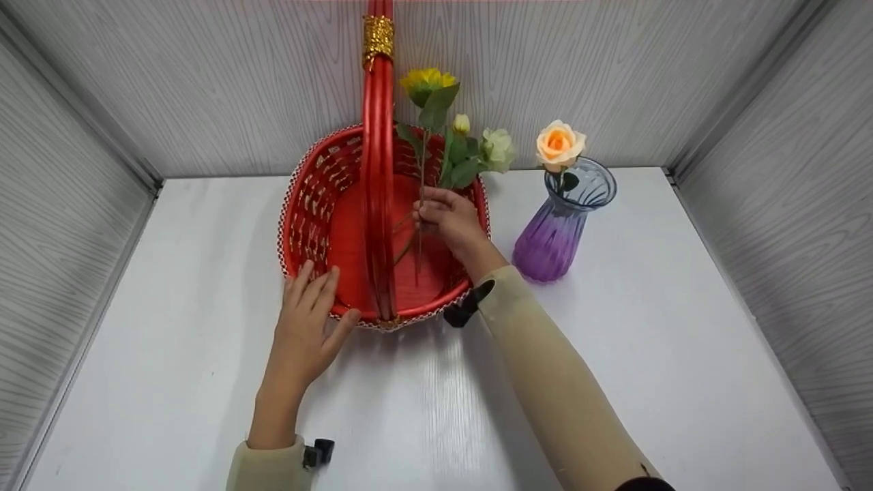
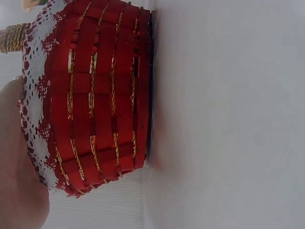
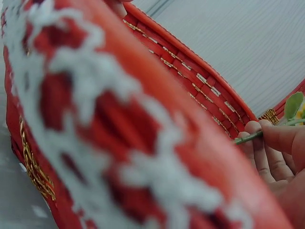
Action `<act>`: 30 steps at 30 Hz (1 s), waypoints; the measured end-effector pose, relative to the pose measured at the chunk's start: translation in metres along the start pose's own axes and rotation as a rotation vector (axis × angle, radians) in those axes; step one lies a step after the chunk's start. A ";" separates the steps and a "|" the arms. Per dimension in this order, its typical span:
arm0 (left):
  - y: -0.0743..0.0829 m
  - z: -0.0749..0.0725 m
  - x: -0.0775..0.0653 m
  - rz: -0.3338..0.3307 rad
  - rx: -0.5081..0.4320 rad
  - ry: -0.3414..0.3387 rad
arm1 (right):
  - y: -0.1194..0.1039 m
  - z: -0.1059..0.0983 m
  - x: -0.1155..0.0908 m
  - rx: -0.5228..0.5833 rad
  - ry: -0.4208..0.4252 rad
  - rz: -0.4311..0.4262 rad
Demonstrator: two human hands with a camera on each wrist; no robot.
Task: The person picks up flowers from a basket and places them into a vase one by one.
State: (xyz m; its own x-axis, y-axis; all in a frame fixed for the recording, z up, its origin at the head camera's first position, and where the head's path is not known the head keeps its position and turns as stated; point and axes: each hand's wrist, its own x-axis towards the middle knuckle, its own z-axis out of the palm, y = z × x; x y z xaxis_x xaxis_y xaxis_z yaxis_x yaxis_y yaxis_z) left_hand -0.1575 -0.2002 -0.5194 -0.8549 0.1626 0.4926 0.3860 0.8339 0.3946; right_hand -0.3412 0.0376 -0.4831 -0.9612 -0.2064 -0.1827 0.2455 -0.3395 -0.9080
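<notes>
A red woven basket [image 1: 351,273] with a tall arched handle [image 1: 379,170] stands at the back of the white table. My right hand [image 1: 451,221] reaches over its right side and pinches the thin stem of a yellow sunflower [image 1: 428,85], held upright; in the right wrist view a green stem [image 3: 248,138] lies between thumb and forefinger. Pale green-white flowers [image 1: 498,150] lean on the basket's right rim, behind that hand. My left hand [image 1: 307,331] rests on the front left rim, fingers straight and spread; the left wrist view shows it against the basket's lace edge [image 2: 35,95].
Right of the basket stands a glass vase [image 1: 552,239], blue above and purple below, with one peach rose [image 1: 560,144] in it. Grey wood-grain panels [image 1: 586,75] enclose the white table [image 1: 423,409] at the back and both sides.
</notes>
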 end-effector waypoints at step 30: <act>0.000 0.000 -0.001 -0.032 0.023 -0.030 | -0.001 0.005 -0.004 -0.157 0.036 -0.035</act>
State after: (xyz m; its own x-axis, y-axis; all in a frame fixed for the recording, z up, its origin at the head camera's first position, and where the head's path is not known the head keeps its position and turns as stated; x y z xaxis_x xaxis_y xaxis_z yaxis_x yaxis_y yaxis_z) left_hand -0.1570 -0.2001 -0.5196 -0.8770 0.1509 0.4562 0.3503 0.8506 0.3921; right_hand -0.3366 0.0343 -0.4798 -0.9734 -0.1631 -0.1607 0.1918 -0.1980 -0.9613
